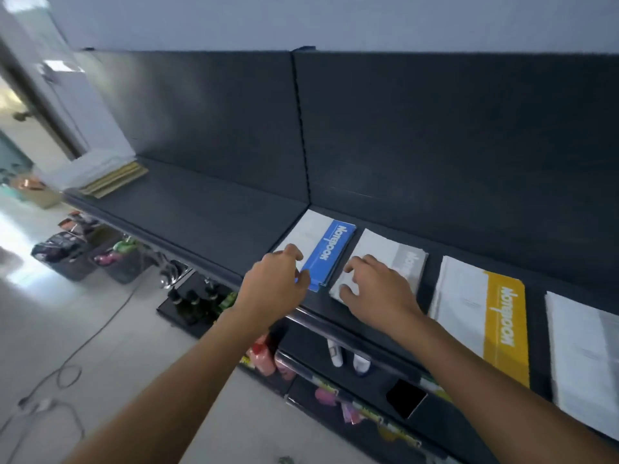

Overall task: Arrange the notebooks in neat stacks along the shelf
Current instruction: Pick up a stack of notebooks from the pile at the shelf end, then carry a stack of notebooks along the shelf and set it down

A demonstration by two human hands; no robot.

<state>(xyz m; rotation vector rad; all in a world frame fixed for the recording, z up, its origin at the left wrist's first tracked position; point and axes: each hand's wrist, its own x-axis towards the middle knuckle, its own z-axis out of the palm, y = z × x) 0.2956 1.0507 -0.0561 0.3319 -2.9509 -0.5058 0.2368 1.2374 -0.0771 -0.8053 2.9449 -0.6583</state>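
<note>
Along the shelf (207, 209), left hand (273, 286) pinches the blue notebook stack (331, 252) by its edge, right hand (375, 289) spread on the grey stack (385, 249). Squaring up, I reckon; nudge edges flush next.

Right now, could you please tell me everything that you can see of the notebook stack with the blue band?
The blue-banded stack is a thin pile of flat notebooks: white cover on the left, blue band with white lettering on the right. It lies flat on the dark shelf, edges fairly even. The left hand grips its near end, fingers curled on the white part, thumb at the blue corner. A grey-banded stack lies beside it, apart.
</note>
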